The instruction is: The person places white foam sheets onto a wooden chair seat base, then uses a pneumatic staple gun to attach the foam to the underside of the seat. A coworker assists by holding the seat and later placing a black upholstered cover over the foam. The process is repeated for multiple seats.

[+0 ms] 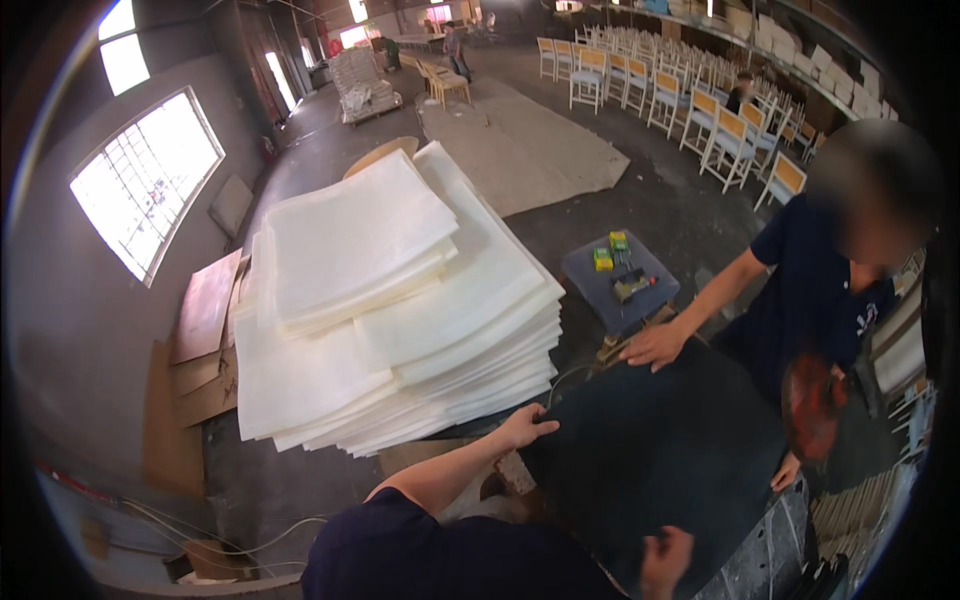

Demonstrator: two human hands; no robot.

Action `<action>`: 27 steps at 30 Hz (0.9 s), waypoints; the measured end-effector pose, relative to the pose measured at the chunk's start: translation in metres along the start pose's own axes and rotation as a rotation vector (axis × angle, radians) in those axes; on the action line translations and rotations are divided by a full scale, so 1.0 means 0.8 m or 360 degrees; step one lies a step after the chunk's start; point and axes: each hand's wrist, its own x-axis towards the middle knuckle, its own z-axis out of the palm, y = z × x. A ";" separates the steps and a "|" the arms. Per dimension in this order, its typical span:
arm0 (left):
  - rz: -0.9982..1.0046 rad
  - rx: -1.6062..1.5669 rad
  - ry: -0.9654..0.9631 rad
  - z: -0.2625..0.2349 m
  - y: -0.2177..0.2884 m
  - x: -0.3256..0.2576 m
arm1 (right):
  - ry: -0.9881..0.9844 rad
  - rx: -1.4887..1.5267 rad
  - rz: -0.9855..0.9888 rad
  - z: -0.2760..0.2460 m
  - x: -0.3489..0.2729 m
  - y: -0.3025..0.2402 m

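A large black sheet [660, 450] with a matte surface spreads in front of me. My left hand [527, 426] is closed on its left edge, thumb on top. Over the near part of the sheet is my right hand [667, 562], slightly blurred, its bent fingers apart with nothing visible in them. Across from me, a co-worker in a dark shirt [805, 265] lays one hand [657, 346] flat on the far edge of the sheet. The co-worker's other hand [786, 472] is at the right edge. A blurred red and dark object [812, 410] shows beside that person.
A tall stack of white sheets [450, 320] stands at my left. Beyond the black sheet, a grey-blue plastic surface [600, 300] carries small green-yellow boxes [603, 259] and a tool [630, 287]. Cardboard [175, 420] leans by the wall; rows of chairs [700, 110] fill the back right.
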 end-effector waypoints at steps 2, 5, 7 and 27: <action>0.0107 0.0125 -0.0049 -0.034 0.014 0.019 | -0.0294 -0.0032 -0.0220 0.040 0.016 -0.055; 0.0248 0.0758 0.0629 -0.165 0.016 0.048 | -0.0612 -0.0068 -0.0132 0.063 0.029 -0.108; 0.0150 0.1090 0.1043 -0.289 0.024 0.067 | -0.0798 -0.0103 -0.0109 0.072 0.031 -0.120; 0.0158 0.1368 0.1184 -0.603 0.019 0.073 | -0.0950 -0.0428 0.0172 0.094 0.036 -0.129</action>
